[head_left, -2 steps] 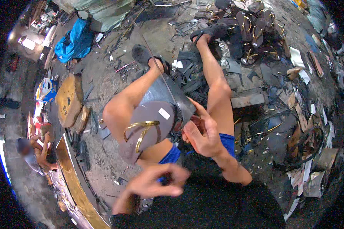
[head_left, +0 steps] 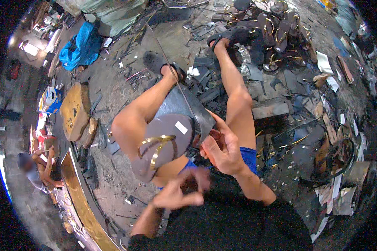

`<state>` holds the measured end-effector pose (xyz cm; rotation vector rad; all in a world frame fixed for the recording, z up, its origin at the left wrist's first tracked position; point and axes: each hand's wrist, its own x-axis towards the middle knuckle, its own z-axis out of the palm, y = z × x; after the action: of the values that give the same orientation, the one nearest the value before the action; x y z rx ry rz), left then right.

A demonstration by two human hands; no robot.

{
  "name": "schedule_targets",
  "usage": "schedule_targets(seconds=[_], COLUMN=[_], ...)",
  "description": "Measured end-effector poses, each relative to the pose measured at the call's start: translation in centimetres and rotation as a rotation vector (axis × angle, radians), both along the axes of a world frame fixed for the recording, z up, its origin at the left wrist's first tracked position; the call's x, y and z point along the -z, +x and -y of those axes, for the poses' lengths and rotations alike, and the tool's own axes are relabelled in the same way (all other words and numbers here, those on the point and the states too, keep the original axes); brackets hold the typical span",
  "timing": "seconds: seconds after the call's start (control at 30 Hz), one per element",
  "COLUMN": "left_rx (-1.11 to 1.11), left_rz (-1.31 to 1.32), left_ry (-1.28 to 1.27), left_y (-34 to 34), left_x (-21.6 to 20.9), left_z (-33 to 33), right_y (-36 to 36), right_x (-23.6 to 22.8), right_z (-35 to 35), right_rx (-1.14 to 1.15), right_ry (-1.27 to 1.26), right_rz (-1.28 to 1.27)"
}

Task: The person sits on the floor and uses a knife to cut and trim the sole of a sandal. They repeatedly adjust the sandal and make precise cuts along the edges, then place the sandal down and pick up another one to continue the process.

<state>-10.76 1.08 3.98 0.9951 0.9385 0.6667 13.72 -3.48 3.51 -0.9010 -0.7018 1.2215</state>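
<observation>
A brown flip-flop (head_left: 168,133) with a gold thong strap (head_left: 156,149) and a small white label lies across my left thigh, against a grey block-like surface (head_left: 171,102) between my legs. My right hand (head_left: 224,150) is closed around the reddish handle of a long, thin-bladed knife (head_left: 171,62). Its blade runs up and away to the left, passing the flip-flop's far end. My left hand (head_left: 182,188), blurred, hovers near my lap below the flip-flop and apart from it. Its thumb and fingers are curved with a gap between them, and nothing shows in the grip.
Several finished flip-flops (head_left: 280,35) are heaped at the far right. Dark offcuts (head_left: 205,79) litter the floor around my feet. A wooden stump (head_left: 75,111), a blue bag (head_left: 80,47) and a long board (head_left: 81,190) are on the left, where another person (head_left: 40,173) sits.
My left hand has moved up and to the right. The flip-flop has shifted slightly, while my right hand and the knife stay almost where they were.
</observation>
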Motion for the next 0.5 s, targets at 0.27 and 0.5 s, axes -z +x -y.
schedule_targets(seconds=[0.27,0.5], left_rx=[-0.395,-0.472], left_rz=[0.604,0.342], left_ry=[-0.354,-0.322], left_y=[13.9,15.9], left_x=[2.4,-0.5], left_z=[-4.5,-4.9], right_y=[1.4,1.6], right_x=[1.3,2.2], right_z=[1.0,10.9], right_rx=[0.314,0.397], right_ry=[-0.024,-0.292], right_rz=[0.324,0.928])
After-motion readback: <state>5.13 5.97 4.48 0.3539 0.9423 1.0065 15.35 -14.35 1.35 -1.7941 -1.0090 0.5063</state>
